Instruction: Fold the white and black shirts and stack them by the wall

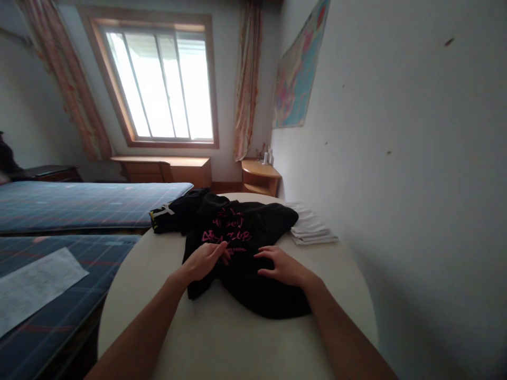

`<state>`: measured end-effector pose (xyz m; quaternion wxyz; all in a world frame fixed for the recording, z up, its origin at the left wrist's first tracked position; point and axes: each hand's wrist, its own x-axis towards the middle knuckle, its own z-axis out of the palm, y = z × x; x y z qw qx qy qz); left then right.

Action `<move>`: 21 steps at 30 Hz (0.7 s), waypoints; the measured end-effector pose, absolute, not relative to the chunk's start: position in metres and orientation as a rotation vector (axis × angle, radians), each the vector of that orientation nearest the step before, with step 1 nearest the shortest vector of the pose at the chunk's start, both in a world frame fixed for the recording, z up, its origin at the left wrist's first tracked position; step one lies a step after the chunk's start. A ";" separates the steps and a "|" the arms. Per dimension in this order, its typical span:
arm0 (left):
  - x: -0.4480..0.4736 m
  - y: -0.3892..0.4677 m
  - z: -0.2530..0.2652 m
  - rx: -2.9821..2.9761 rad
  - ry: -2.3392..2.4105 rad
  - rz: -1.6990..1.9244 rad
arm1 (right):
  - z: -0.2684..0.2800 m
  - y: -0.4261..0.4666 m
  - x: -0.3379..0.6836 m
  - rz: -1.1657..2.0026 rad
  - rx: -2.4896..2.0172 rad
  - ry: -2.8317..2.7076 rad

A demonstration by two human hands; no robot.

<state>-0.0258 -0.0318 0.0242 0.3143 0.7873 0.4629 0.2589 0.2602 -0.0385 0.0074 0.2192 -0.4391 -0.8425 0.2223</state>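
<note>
1. Head view: a rumpled black top with pink lettering (253, 272) lies in front of you on the round white table (222, 343).
2. Your left hand (201, 261) is at its left side, fingertips together; whether they pinch fabric, you cannot tell.
3. Your right hand (285, 266) is over its right part, fingers parted, grasping nothing.
4. Folded white cloth (311, 227) lies just beyond, near the wall (415, 211).

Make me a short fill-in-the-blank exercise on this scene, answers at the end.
1. The left hand and right hand are at a garment whose colour is mostly ____.
2. The folded pale cloth lies to the ____ of that garment in the picture.
3. A colourful ____ is fixed flat on the right-hand wall.
4. The paper sheet lies to the ____ of the table.

Missing words: black; right; map; left.
</note>
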 end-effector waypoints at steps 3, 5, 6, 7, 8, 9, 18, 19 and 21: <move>-0.026 -0.031 0.022 2.108 1.216 0.719 | 0.003 -0.035 0.257 0.495 -1.306 -2.353; -0.025 -0.031 0.020 2.150 1.212 0.711 | 0.003 -0.032 0.255 0.395 -1.363 -2.366; -0.025 -0.031 0.019 2.163 1.218 0.711 | 0.003 -0.031 0.254 0.337 -1.397 -2.379; -0.024 -0.030 0.019 2.172 1.228 0.717 | 0.004 -0.030 0.254 0.272 -1.437 -2.387; -0.024 -0.030 0.019 2.182 1.238 0.731 | 0.004 -0.029 0.255 0.204 -1.487 -2.385; -0.023 -0.030 0.019 2.195 1.249 0.753 | 0.004 -0.027 0.257 0.132 -1.544 -2.367; -0.019 -0.034 0.019 2.364 1.284 0.738 | 0.004 -0.015 0.286 -0.233 -1.737 -1.911; -0.019 -0.034 0.018 2.370 1.292 0.719 | 0.007 -0.019 0.281 -0.199 -1.651 -1.919; -0.019 -0.032 0.015 2.372 1.333 0.704 | 0.016 -0.030 0.265 -0.059 -1.416 -1.999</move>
